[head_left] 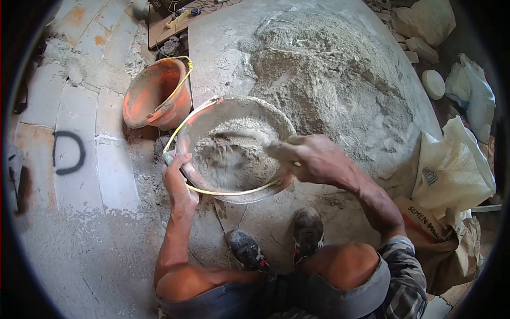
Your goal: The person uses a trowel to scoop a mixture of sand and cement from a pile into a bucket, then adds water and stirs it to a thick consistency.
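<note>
In front of my feet stands a wide orange bucket (289, 123) with a yellow handle, its walls coated in grey. Inside lies grey cement mix (260, 165), partly wet-looking and blurred by motion. My left hand (178, 178) is closed on the bucket's left rim, by the yellow handle. Over the right side of the bucket, my right hand (313, 158) is wrapped round a mix-caked trowel (255, 136). The trowel reaches leftward over the mix; motion smears its outline and its blade is hard to make out.
A second orange bucket (159, 95) tilts behind the first at left. A large heap of dry grey mix (334, 69) lies beyond. At right are a white sack (451, 170), a brown cement bag (430, 234) and rubble (422, 50). My shoes (308, 228) are close to the bucket.
</note>
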A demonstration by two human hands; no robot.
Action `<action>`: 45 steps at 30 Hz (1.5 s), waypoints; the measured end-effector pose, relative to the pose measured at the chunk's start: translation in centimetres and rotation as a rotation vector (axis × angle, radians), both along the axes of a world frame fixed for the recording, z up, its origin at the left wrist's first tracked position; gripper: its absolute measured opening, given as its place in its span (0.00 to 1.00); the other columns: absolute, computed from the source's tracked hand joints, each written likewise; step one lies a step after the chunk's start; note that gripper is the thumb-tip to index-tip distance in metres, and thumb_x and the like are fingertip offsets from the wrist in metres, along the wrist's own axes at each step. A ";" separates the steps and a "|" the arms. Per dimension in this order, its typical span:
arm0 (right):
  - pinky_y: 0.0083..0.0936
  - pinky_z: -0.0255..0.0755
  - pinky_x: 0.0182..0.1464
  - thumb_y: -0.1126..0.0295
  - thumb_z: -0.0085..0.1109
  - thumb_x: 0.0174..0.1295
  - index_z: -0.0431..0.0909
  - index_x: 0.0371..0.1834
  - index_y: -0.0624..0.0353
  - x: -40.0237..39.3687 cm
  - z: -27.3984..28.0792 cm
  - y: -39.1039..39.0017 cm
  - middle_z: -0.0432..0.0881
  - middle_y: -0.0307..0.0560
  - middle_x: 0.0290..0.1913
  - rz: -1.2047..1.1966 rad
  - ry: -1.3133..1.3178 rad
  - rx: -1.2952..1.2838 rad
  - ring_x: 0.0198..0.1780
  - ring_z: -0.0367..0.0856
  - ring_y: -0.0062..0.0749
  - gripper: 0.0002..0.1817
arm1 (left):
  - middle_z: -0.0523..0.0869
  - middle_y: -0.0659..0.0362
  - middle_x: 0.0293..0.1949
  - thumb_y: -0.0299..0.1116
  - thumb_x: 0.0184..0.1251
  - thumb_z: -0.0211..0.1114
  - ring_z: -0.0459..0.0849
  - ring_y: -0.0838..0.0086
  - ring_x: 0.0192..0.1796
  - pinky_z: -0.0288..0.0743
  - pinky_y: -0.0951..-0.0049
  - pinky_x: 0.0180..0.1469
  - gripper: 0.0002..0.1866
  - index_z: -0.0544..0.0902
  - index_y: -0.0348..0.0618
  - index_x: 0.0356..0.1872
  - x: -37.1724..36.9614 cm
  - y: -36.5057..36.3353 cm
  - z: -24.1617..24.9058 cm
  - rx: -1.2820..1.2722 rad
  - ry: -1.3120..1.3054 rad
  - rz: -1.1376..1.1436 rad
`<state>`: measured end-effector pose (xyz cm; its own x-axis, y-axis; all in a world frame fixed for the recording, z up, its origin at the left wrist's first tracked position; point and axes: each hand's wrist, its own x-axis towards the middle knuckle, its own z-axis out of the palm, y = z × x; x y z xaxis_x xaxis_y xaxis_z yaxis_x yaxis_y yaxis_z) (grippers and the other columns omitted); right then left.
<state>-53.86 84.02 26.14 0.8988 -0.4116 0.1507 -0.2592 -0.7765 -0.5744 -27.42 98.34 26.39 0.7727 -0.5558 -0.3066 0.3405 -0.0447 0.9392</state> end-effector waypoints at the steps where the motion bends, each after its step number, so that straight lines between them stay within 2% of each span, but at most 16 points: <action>1: 0.30 0.78 0.22 0.74 0.50 0.69 0.80 0.50 0.54 -1.0 -0.1 -0.3 0.83 0.47 0.29 -0.076 -0.106 -0.062 0.23 0.80 0.30 0.11 | 0.76 0.60 0.36 0.27 0.52 0.61 0.75 0.73 0.40 0.70 0.72 0.47 0.12 0.76 0.38 0.39 0.0 0.2 0.3 0.013 0.012 0.002; 3: 0.27 0.77 0.20 0.72 0.50 0.70 0.80 0.49 0.57 -3.8 -0.9 -2.2 0.82 0.46 0.27 -0.246 -0.032 -0.023 0.22 0.79 0.28 0.10 | 0.77 0.58 0.38 0.27 0.52 0.62 0.77 0.71 0.43 0.70 0.71 0.50 0.15 0.77 0.36 0.43 0.1 0.5 0.2 0.010 0.036 0.013; 4: 0.27 0.79 0.23 0.68 0.49 0.73 0.79 0.55 0.60 -6.1 -1.3 -3.2 0.86 0.52 0.34 -0.411 0.146 0.145 0.27 0.83 0.30 0.14 | 0.77 0.58 0.38 0.27 0.52 0.62 0.77 0.71 0.43 0.70 0.71 0.50 0.15 0.77 0.36 0.43 0.1 0.6 0.4 0.010 0.038 0.019; 6: 0.27 0.83 0.29 0.59 0.56 0.71 0.77 0.62 0.59 -11.2 -4.1 -4.8 0.86 0.60 0.46 -0.888 0.105 0.440 0.38 0.89 0.34 0.21 | 0.77 0.58 0.39 0.27 0.52 0.62 0.77 0.70 0.45 0.70 0.70 0.52 0.15 0.77 0.35 0.43 -0.2 0.6 0.9 0.005 0.046 0.033; 7: 0.24 0.79 0.24 0.59 0.62 0.67 0.80 0.56 0.61 -15.2 -8.4 -6.0 0.88 0.54 0.35 -1.000 0.046 0.173 0.28 0.86 0.31 0.21 | 0.78 0.58 0.39 0.28 0.52 0.63 0.77 0.70 0.45 0.70 0.70 0.53 0.16 0.78 0.35 0.43 0.5 0.9 -0.2 0.022 0.046 0.042; 8: 0.23 0.71 0.18 0.59 0.63 0.65 0.82 0.46 0.63 -17.0 -7.5 -6.0 0.81 0.44 0.22 -1.163 0.082 0.417 0.18 0.77 0.25 0.17 | 0.78 0.58 0.40 0.29 0.52 0.63 0.77 0.69 0.46 0.69 0.70 0.54 0.16 0.78 0.35 0.43 1.5 1.4 -1.4 0.037 0.051 0.045; 9: 0.24 0.64 0.14 0.58 0.63 0.65 0.80 0.40 0.61 -21.7 -12.6 -7.0 0.70 0.35 0.16 -1.192 -0.169 0.569 0.12 0.67 0.21 0.15 | 0.79 0.59 0.41 0.30 0.52 0.64 0.77 0.70 0.47 0.68 0.71 0.55 0.17 0.80 0.36 0.44 1.8 1.6 -1.5 0.058 0.047 0.029; 12: 0.24 0.63 0.14 0.53 0.65 0.64 0.78 0.38 0.53 -26.4 -16.7 -7.7 0.71 0.35 0.20 -1.463 -0.255 0.809 0.16 0.70 0.20 0.15 | 0.80 0.58 0.43 0.33 0.54 0.64 0.77 0.70 0.50 0.66 0.71 0.58 0.18 0.81 0.35 0.46 0.9 0.9 -0.6 0.043 0.004 -0.008; 16: 0.22 0.66 0.16 0.51 0.65 0.64 0.77 0.43 0.54 -23.0 -19.3 -10.4 0.73 0.35 0.23 -1.324 -0.268 0.850 0.17 0.71 0.21 0.19 | 0.79 0.58 0.44 0.34 0.55 0.63 0.76 0.70 0.51 0.65 0.71 0.59 0.19 0.81 0.35 0.46 1.4 1.1 -1.1 0.074 -0.015 -0.028; 18: 0.21 0.67 0.18 0.51 0.64 0.64 0.79 0.41 0.55 -19.7 -20.0 -12.3 0.74 0.34 0.25 -1.274 -0.273 0.833 0.19 0.72 0.20 0.18 | 0.79 0.58 0.51 0.35 0.56 0.63 0.76 0.69 0.56 0.64 0.71 0.62 0.25 0.78 0.34 0.56 1.5 1.0 -1.2 0.066 0.027 -0.025; 23: 0.20 0.68 0.19 0.53 0.64 0.65 0.79 0.45 0.56 -14.4 -19.9 -15.0 0.74 0.33 0.26 -0.994 -0.271 0.879 0.21 0.72 0.18 0.18 | 0.79 0.58 0.50 0.35 0.56 0.63 0.76 0.69 0.55 0.65 0.70 0.61 0.25 0.78 0.35 0.56 1.0 0.5 -0.7 0.092 0.012 -0.036; 26: 0.23 0.69 0.19 0.55 0.68 0.62 0.80 0.49 0.58 -13.8 -19.1 -14.5 0.75 0.35 0.25 -1.028 -0.362 1.019 0.20 0.73 0.21 0.20 | 0.79 0.58 0.50 0.35 0.56 0.63 0.76 0.69 0.55 0.65 0.70 0.61 0.25 0.78 0.36 0.56 0.8 0.3 -0.3 0.085 0.017 -0.059; 33: 0.20 0.66 0.17 0.55 0.66 0.64 0.76 0.43 0.58 -15.3 -14.7 -10.8 0.74 0.35 0.26 -1.032 -0.422 1.185 0.20 0.72 0.19 0.18 | 0.79 0.56 0.50 0.32 0.56 0.61 0.77 0.69 0.55 0.66 0.70 0.61 0.25 0.77 0.33 0.57 0.7 0.1 -0.5 0.047 -0.005 -0.055; 39: 0.19 0.61 0.17 0.58 0.64 0.66 0.76 0.43 0.60 -12.2 -6.6 -7.2 0.73 0.35 0.24 -0.980 -0.225 1.124 0.18 0.69 0.17 0.16 | 0.80 0.57 0.45 0.30 0.55 0.62 0.77 0.69 0.51 0.67 0.70 0.58 0.20 0.79 0.33 0.49 0.7 0.4 -0.9 0.045 0.012 0.004; 44: 0.20 0.59 0.17 0.60 0.63 0.66 0.78 0.55 0.64 -7.3 -3.4 -4.2 0.72 0.33 0.20 -0.652 -0.061 1.061 0.17 0.67 0.15 0.21 | 0.78 0.59 0.38 0.26 0.53 0.63 0.78 0.72 0.45 0.69 0.74 0.51 0.14 0.79 0.36 0.43 0.6 0.6 -0.5 -0.043 0.038 0.007; 45: 0.20 0.68 0.20 0.62 0.60 0.67 0.77 0.61 0.63 -5.9 -1.4 -3.5 0.80 0.38 0.22 -0.587 0.080 0.907 0.18 0.73 0.19 0.22 | 0.78 0.58 0.38 0.25 0.53 0.62 0.78 0.72 0.44 0.71 0.73 0.50 0.16 0.78 0.35 0.45 0.7 0.8 -0.4 -0.006 0.024 0.001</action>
